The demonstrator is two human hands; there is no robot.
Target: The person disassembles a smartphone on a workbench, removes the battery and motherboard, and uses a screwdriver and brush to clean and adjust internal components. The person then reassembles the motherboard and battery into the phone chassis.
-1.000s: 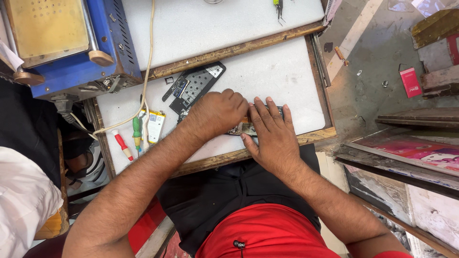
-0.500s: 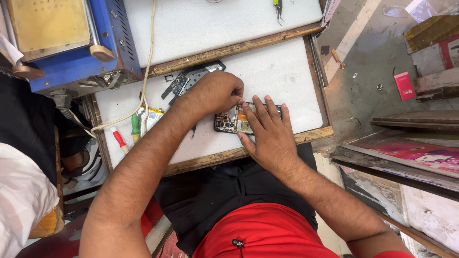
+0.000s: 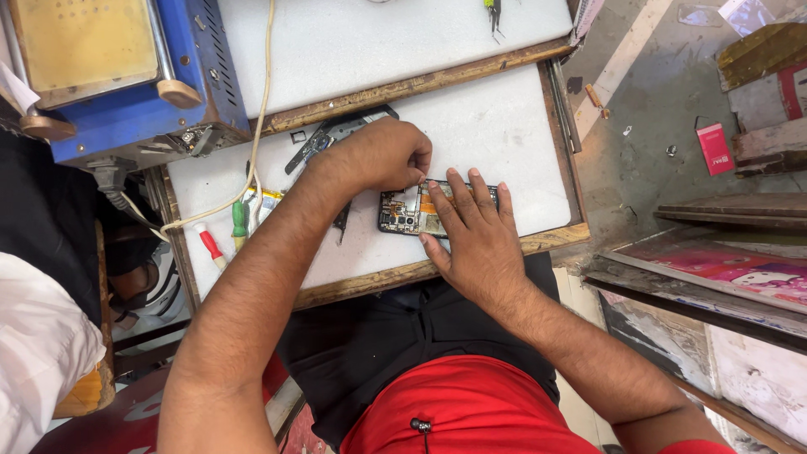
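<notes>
Our right hand (image 3: 472, 235) lies open and flat on an opened phone (image 3: 412, 212) on the white tabletop (image 3: 504, 126). Our left hand (image 3: 382, 155), curled shut just above it, seems to pinch something tiny. Screwdrivers (image 3: 223, 235) lie further left.

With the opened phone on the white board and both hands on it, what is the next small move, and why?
Probably a small lift or pull with the left hand: its pinched fingertips meet the top edge of the opened phone, whose inner parts lie bare. The right hand lies flat on the phone and pins it to the white board.
</notes>
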